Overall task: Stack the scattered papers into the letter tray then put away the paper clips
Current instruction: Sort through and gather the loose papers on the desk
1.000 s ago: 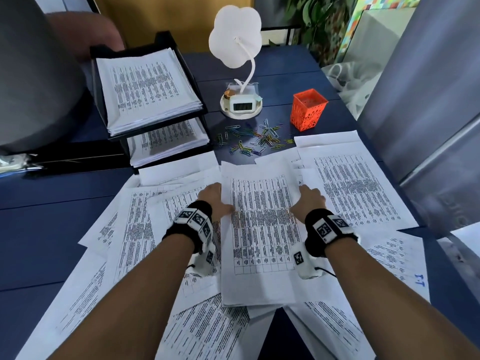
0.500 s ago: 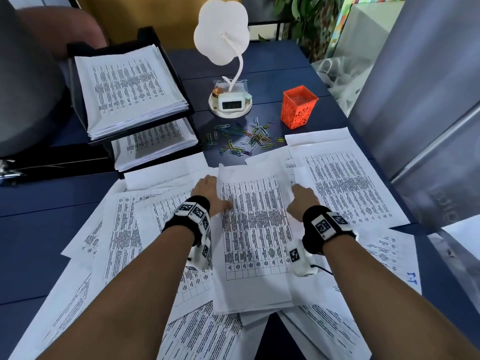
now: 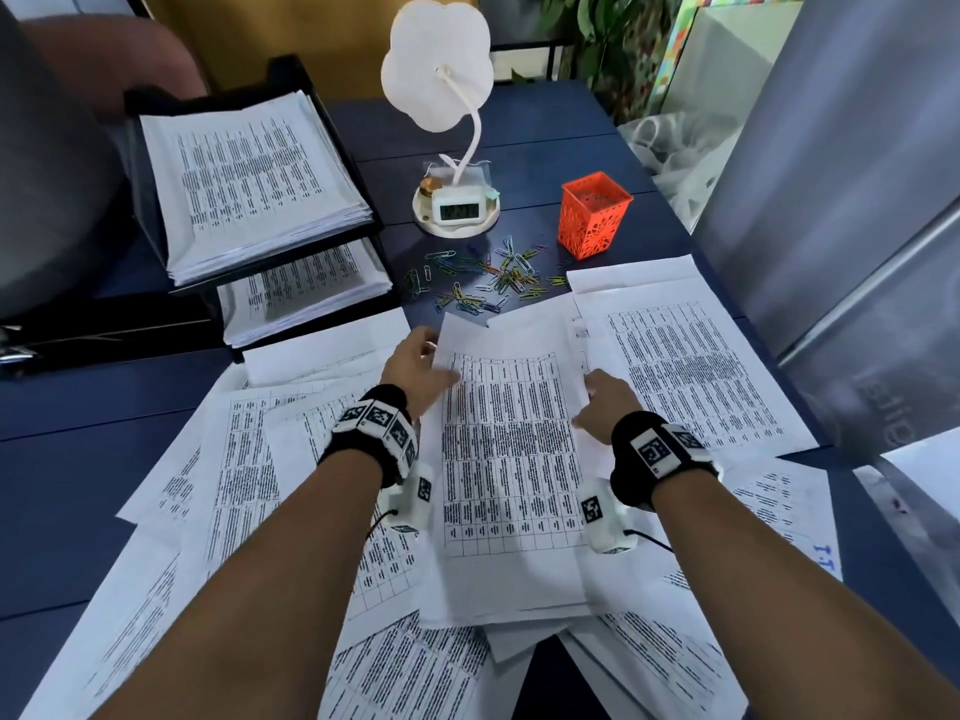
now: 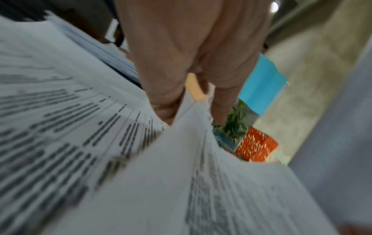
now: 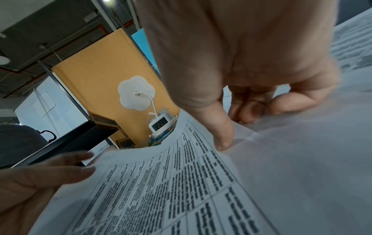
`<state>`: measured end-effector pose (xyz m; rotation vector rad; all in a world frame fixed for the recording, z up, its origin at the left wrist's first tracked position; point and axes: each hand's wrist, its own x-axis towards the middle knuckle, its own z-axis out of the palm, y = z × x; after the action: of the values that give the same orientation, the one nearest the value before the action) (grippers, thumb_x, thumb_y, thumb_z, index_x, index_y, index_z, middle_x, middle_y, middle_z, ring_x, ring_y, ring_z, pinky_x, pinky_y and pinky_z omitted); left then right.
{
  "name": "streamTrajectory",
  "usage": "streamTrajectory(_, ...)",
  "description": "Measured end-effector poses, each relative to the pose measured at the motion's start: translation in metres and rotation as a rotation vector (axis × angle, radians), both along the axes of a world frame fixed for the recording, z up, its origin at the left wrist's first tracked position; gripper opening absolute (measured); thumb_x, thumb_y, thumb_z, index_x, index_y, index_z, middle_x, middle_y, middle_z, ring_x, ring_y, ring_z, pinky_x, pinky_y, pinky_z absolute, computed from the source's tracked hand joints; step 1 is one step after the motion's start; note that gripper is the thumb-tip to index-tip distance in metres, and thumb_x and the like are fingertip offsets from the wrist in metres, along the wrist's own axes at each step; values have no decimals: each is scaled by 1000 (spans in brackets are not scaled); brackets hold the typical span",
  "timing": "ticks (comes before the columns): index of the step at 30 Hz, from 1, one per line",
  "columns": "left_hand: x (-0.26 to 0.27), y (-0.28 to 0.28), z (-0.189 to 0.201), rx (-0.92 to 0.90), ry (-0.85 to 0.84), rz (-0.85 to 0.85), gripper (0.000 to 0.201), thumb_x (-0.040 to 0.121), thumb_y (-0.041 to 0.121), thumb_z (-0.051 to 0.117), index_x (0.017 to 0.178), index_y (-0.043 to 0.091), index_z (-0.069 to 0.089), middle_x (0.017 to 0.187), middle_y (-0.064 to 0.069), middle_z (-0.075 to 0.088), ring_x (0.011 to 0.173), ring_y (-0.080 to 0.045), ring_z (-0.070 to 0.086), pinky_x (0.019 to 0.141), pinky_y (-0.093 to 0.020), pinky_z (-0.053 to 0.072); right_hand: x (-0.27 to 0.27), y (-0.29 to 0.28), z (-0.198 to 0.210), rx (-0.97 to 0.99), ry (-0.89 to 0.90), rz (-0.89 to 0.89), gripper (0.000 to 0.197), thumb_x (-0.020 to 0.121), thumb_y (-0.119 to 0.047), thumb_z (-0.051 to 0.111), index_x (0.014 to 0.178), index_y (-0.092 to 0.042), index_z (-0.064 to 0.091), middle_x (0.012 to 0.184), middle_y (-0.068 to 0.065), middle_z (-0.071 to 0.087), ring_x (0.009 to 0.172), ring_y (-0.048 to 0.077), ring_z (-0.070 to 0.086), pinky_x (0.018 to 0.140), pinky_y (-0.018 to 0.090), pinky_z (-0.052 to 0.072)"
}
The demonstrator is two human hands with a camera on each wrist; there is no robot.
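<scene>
1. Since half a second ago, your left hand [image 3: 415, 368] has slid farther up the left edge of the white printed sheaf of papers [image 3: 509, 459], toward its far corner; a full second ago it sat lower, beside the first rows of print.
2. The far end of that sheaf now curls up off the sheets beneath it, where earlier it lay flat.
3. Your left hand grips the sheaf's left edge, thumb on the printed face and fingers behind, as the left wrist view shows.
4. Your right hand [image 3: 605, 407] pinches the right edge: thumb [image 5: 219, 132] on top, the other fingers curled beneath.
5. The sheaf is between your two hands, just in front of the scattered coloured paper clips [image 3: 488, 280] and nearer you than the black two-tier letter tray [image 3: 291, 96].
6. Counts: one tray with two tiers, each holding a stack of printed pages; one orange perforated plastic cup [image 3: 592, 213] right of the clips; one white flower-shaped desk lamp with a small clock [image 3: 457, 207] behind the clips.
7. The clips number too many to count exactly; the loose sheets on the dark blue desk [image 3: 78, 459] overlap, so their number cannot be told either.
</scene>
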<state>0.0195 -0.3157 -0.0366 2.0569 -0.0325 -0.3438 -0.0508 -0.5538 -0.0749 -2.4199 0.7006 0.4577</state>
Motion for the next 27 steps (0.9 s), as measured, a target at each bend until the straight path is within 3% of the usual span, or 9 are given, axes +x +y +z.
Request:
streamTrajectory(3,-10,7,0,-66,31,239,53,81,13,73,122,18,41,99,-2,55,86,-23,58,78,-31,50,-1,0,1,17,-9,-10,55,81,-6,64,132,-12,43,132,15,48,113,33,55,88,35,48)
streamTrajectory(5,-16,12,-5,-38,168,357,55,83,21,70,128,10,39,112,-9,55,97,-29,59,86,-35,51,-3,2,3,0,-12,4,50,83,-5,59,130,-12,44,129,16,49,109,34,56,84,35,50)
streamTrajectory(8,-28,13,-13,56,371,260,63,89,33,60,137,0,37,135,-19,49,116,-34,54,98,-41,47,-4,5,7,-58,-21,28,35,89,-4,45,123,-10,46,120,20,50,99,37,56,73,34,46)
streamTrajectory(11,-40,10,-12,118,386,192,65,95,36,50,146,4,24,148,-16,36,128,-33,44,105,-40,40,-5,8,10,-98,-46,21,16,94,-6,39,108,-6,46,116,23,53,93,36,53,71,34,41)
streamTrajectory(16,-52,11,-11,93,337,167,68,94,32,55,147,6,21,148,-15,35,128,-33,44,104,-39,41,-9,2,14,-87,-64,24,24,97,-8,38,117,1,47,117,22,55,103,38,55,82,37,44)
streamTrajectory(19,-61,8,-9,2,265,186,65,94,20,55,148,9,20,152,-15,29,133,-33,39,106,-37,38,-11,1,18,69,-174,-6,25,99,-14,42,114,1,53,117,22,58,95,32,55,76,31,41)
streamTrajectory(21,-64,10,-4,-128,205,230,60,95,12,54,147,9,23,146,-16,36,127,-32,44,101,-34,40,-14,3,19,186,-258,-125,30,96,-24,50,119,-6,54,121,21,56,90,27,53,75,31,42)
streamTrajectory(25,-64,26,13,-302,34,198,42,93,11,56,132,12,41,94,-14,55,92,-28,57,87,-35,48,-28,12,32,373,-352,-322,73,82,-54,62,140,-19,36,141,13,39,124,29,45,102,46,41)
streamTrajectory(27,-61,35,26,-435,-24,224,29,91,3,56,117,14,48,90,-13,60,85,-25,61,82,-35,53,-31,22,45,514,-393,-316,73,82,-53,63,139,-16,38,137,10,46,120,25,48,99,40,41)
